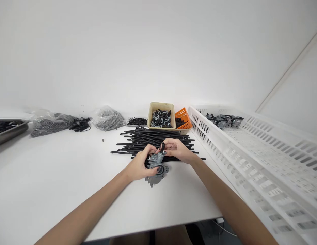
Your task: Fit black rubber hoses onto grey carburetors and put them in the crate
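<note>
My left hand (141, 165) grips a grey metal valve-like part (157, 166) just above the white table (58, 177). My right hand (176, 149) pinches a small black piece (163, 146) at the top of that part. Both hands meet in front of a pile of black tubes (153, 139) lying across the table. What the black piece is exactly cannot be made out.
Behind the tubes stand a beige bin (161, 117) of black and grey fittings and an orange basket (184, 118). A long white slotted crate (263, 149) with several grey parts runs along the right. Plastic bags (107, 118) of parts and a metal tray (7, 129) sit at the left.
</note>
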A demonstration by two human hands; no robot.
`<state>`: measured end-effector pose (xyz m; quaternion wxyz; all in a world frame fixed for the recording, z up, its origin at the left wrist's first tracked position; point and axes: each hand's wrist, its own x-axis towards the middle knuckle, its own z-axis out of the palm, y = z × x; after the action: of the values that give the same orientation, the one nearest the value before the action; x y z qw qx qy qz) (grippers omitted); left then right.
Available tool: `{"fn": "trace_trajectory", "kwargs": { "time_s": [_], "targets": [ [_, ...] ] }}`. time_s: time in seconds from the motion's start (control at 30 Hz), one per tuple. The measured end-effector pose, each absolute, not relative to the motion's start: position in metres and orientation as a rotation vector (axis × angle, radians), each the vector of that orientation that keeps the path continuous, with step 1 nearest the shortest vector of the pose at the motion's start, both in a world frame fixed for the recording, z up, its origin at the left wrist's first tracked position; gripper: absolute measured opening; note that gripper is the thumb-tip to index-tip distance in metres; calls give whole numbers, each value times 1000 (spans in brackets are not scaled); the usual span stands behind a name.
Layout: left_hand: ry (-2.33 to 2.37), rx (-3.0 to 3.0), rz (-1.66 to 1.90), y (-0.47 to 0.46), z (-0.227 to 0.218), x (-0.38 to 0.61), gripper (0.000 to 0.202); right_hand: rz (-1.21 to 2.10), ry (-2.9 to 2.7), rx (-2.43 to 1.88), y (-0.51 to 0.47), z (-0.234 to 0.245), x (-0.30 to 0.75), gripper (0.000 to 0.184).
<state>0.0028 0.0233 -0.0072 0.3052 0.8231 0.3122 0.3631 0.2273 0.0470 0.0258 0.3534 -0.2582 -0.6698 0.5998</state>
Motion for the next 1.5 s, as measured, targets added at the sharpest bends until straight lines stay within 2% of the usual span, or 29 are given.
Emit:
{"fn": "trace_trajectory", "kwargs": {
  "time_s": [0.77, 1.5],
  "targets": [
    [810, 2160, 965, 22, -3, 3, 49, 1535, -1717, -693, 46, 27, 222, 46],
    [832, 2168, 947, 22, -4, 3, 51, 1436, -1736, -667, 46, 28, 222, 39]
  ]
}}
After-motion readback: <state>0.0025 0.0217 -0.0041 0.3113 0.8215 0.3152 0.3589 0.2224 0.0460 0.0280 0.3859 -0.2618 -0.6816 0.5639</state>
